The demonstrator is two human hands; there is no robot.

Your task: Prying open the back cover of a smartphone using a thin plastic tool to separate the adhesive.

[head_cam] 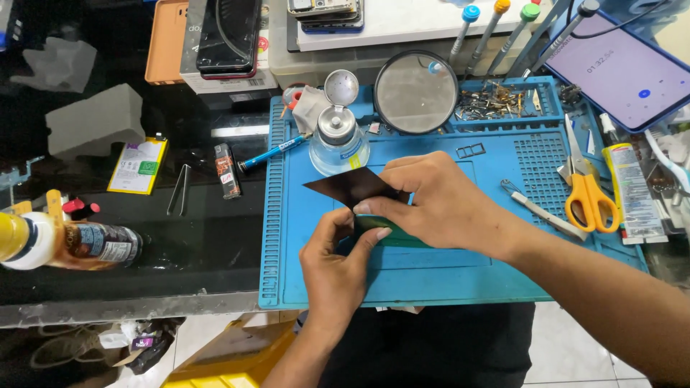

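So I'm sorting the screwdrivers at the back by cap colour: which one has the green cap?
The green-capped screwdriver is third from the left in the leaning row, right of the blue-capped one and orange-capped one, left of the dark-capped one.

Tablet screen (624, 72), far right, tilted, lit pale lilac with a blue dot. Flat battery (138, 166), left on the dark tabletop (201, 251), with a white-yellow label. Bottle (65, 245) lying near left, dark label, white patch. Tube (632, 192) at right, yellow-white label. Small lighter (227, 170), dark printed wrap. White box (228, 80), far left.
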